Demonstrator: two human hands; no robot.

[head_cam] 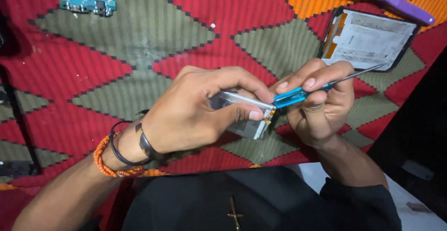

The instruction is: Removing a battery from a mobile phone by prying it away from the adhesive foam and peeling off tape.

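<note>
Two hands work one small silver battery above the patterned rug.
Left hand (195, 112) grips the battery (242, 114), mostly hidden; right hand (316, 105) pinches one blue tool (298, 95), tip covered. One phone frame (368, 37), two circuit boards (86, 2), one cut off.

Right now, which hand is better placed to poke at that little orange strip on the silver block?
Probably the right hand: it grips the blue tool whose end meets the orange strip. The left hand is full, holding the silver block.

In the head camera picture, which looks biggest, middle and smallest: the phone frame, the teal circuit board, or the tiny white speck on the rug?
1. Phone frame, biggest.
2. Teal circuit board, middle.
3. White speck, by far the smallest.
All three lie on the rug at a similar distance, so the order is safe.
</note>
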